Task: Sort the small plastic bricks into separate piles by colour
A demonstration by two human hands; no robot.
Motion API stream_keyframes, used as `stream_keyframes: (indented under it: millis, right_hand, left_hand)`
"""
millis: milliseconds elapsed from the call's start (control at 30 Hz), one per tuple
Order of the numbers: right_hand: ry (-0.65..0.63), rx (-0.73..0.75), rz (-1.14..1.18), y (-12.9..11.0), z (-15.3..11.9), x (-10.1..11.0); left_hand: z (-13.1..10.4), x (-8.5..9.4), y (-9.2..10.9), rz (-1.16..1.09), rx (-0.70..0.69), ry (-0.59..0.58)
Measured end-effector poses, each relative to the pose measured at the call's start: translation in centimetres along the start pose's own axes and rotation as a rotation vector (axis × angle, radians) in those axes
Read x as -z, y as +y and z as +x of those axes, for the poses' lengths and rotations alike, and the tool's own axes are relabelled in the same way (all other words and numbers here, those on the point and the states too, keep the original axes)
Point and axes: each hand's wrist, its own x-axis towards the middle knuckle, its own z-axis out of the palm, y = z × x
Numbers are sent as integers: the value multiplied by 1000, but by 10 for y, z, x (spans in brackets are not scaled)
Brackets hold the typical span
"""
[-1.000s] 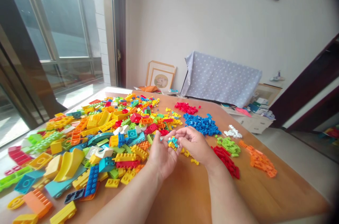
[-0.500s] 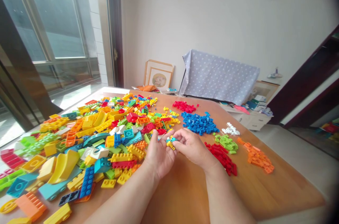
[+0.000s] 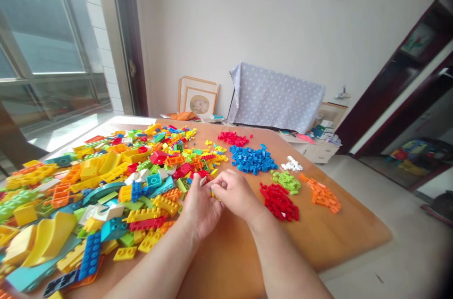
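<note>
My left hand (image 3: 203, 209) is turned palm up and cupped, holding a few small toy bricks (image 3: 213, 193). Only a yellowish bit of them shows now; the rest is hidden behind the fingers of my right hand (image 3: 235, 193). Those fingers are bent and pressed together over the left palm, and what they pinch cannot be made out. To the left spreads a big mixed heap of toy bricks (image 3: 141, 214). Right of my hands lies a pile of red bricks (image 3: 278, 201), with a small white piece (image 3: 283, 214) on it.
Farther back on the wooden table (image 3: 226, 261) are blue bricks (image 3: 253, 160) and pinkish-red bricks (image 3: 232, 138). White bricks (image 3: 292, 163), light green bricks (image 3: 286, 182) and orange bricks (image 3: 323, 195) lie at the right. A cloth-covered object (image 3: 276, 96) stands behind the table.
The view has swung to the right. My right fingers have closed farther over the left palm, covering most of the small bricks. A white piece now shows on the red pile.
</note>
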Motion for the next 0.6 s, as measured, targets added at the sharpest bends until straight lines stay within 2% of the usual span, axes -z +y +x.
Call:
stream_keyframes:
  millis: [167, 233, 333, 400, 467, 533, 600]
  right_hand:
    - [54, -11, 24, -2, 1, 0]
    - [96, -30, 172, -5, 1, 2]
    - [149, -151, 535, -10, 2, 16]
    - [231, -221, 701, -11, 3, 36]
    - [353, -243, 768, -5, 6, 63]
    - [449, -251, 786, 14, 10, 94]
    - [523, -297, 737, 45, 15, 127]
  left_hand:
    - [1, 0, -1, 73, -61, -54]
    - [2, 1, 0, 72, -83, -57]
    - [4, 2, 3, 68, -67, -54]
    - [6, 2, 4, 82, -39, -16]
    - [7, 2, 5, 101, -33, 40]
    - [8, 2, 3, 115, -45, 84]
    - [9, 3, 1, 119, -57, 96]
